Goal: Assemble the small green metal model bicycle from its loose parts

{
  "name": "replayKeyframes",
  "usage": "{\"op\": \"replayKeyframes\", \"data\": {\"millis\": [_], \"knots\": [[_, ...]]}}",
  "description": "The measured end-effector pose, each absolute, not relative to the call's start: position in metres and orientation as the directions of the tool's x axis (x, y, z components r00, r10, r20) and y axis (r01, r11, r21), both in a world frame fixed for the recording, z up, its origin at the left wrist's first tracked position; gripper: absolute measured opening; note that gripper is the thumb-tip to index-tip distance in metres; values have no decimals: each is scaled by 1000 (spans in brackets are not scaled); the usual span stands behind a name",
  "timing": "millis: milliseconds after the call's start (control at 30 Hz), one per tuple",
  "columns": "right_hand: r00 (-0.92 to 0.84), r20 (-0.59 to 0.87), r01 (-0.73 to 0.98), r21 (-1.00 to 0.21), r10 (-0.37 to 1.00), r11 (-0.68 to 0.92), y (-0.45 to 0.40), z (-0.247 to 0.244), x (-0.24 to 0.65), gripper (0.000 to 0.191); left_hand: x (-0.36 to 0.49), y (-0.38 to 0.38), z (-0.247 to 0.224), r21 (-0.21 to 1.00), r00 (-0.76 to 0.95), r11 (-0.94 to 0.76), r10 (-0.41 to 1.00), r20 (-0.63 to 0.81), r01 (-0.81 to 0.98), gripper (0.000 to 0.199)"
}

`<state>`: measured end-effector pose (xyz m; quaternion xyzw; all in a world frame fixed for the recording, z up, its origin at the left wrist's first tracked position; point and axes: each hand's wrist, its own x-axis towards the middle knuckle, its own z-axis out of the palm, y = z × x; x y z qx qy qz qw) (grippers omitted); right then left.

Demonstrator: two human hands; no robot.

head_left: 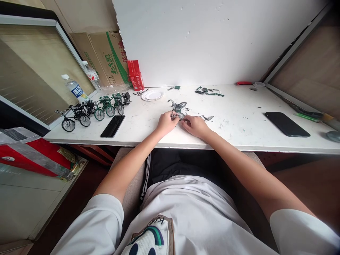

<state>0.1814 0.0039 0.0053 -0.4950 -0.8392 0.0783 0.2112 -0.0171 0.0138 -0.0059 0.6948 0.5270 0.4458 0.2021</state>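
A small model bicycle (178, 107) lies at the middle of the white table (143, 124), its handlebar end pointing away from me. My left hand (167, 122) has its fingers closed on the near wheel from the left. From the right, my right hand (194, 125) meets the same wheel's edge, thumb and fingertips pinched together; what they hold, if anything, is too small to tell. Just beyond my right hand are small dark parts (207, 118). More green and black parts (208, 92) lie farther back.
Finished-looking model bicycles (99, 108) stand at the left, near a black phone (113, 126) and water bottles (75, 88). White paper plates (152, 95) and a red box (136, 75) sit at the back. Another dark phone-like slab (287, 124) lies right.
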Motion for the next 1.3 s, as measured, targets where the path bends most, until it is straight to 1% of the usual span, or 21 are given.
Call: {"op": "replayKeyframes", "data": {"millis": [267, 500, 667, 933, 1100, 1300], "knots": [[-389, 267, 801, -375, 882, 467, 3, 6, 182, 37, -17, 18, -10, 746, 41, -373, 905, 422, 551, 10], [-371, 313, 766, -429, 874, 479, 4, 2, 184, 38, -16, 15, -8, 747, 45, -372, 907, 419, 551, 14], [-367, 333, 764, -424, 868, 486, 8, -2, 185, 39, -16, 14, -7, 753, 45, -366, 911, 410, 546, 14], [-353, 303, 777, -432, 885, 457, 7, 0, 185, 27, -17, 15, -8, 752, 54, -368, 912, 407, 547, 13], [-340, 300, 784, -434, 892, 444, 6, 2, 184, 27, -17, 15, -9, 758, 56, -378, 909, 414, 532, 12], [-321, 322, 780, -444, 891, 441, 7, 1, 184, 33, -16, 14, -8, 792, 47, -357, 921, 386, 495, 12]]}}
